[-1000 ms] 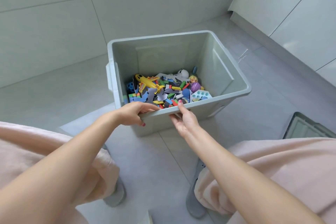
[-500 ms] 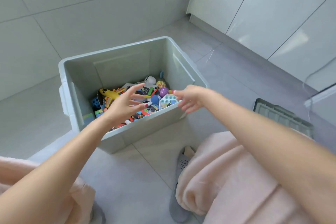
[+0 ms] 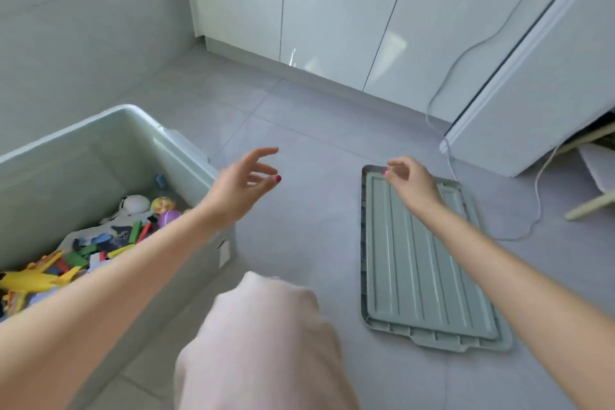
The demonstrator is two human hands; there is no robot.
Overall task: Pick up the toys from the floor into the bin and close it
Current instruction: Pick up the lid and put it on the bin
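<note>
The grey-green bin (image 3: 109,130) stands open at the left, holding a heap of toys (image 3: 100,243) with a yellow plane (image 3: 30,280) on top. Its ribbed lid (image 3: 422,276) lies flat on the floor at the right. My left hand (image 3: 246,183) hovers open in the air past the bin's right wall, holding nothing. Over the lid's far left corner is my right hand (image 3: 412,183), fingers loosely curled and empty, just above the lid; I cannot tell whether it touches.
White cabinet doors (image 3: 332,10) line the far side. A white appliance (image 3: 549,76) stands at the right with a white cable (image 3: 532,203) trailing over the floor beside the lid. My knee in pink fabric (image 3: 266,343) fills the lower middle.
Both hands have let go of the bin's near rim and swung right. The view has turned right, bringing the lid into full sight, and my right hand has reached over it.
</note>
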